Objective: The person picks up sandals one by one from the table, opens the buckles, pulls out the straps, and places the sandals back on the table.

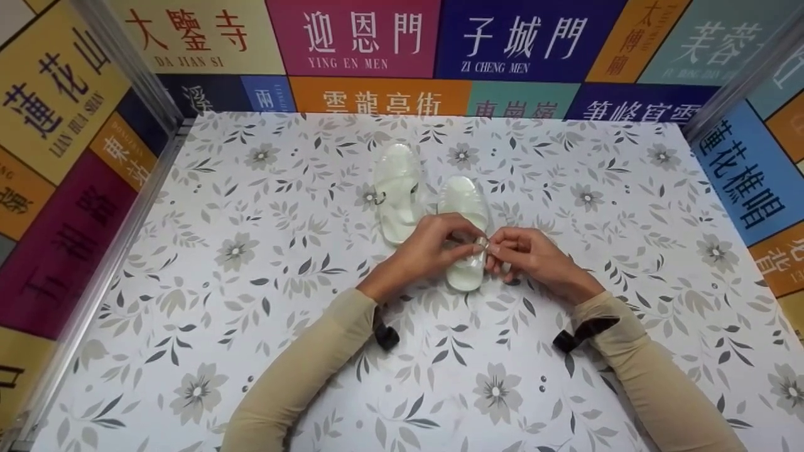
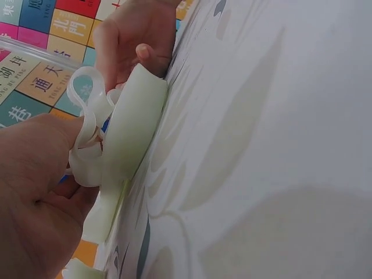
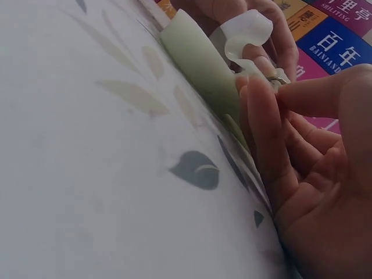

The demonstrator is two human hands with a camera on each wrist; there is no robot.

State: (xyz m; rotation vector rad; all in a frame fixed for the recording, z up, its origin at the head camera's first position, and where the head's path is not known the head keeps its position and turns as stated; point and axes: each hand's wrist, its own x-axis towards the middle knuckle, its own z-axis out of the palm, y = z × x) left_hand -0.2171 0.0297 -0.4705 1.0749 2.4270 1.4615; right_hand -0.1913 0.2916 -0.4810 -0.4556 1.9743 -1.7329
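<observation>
A pale green sandal (image 1: 463,196) lies on the table in front of me, its toe end pointing away. In the head view my left hand (image 1: 430,246) comes over it from the left, thumb and forefinger pinching its strap. My right hand (image 1: 526,252) meets it at the sandal's right side and pinches the strap by a small metal buckle (image 3: 278,79). The left wrist view shows the whitish strap (image 2: 88,119) bent into a loop above the sole (image 2: 136,122). Fingers partly hide the buckle. A matching sandal (image 1: 397,164) lies just to the left.
A white cloth with grey flowers and leaves covers the table (image 1: 301,376). Colourful panels with Chinese lettering (image 1: 361,37) stand along the back and both sides. Metal rails (image 1: 141,81) run at the corners. Each wrist wears a black camera strap (image 1: 384,333).
</observation>
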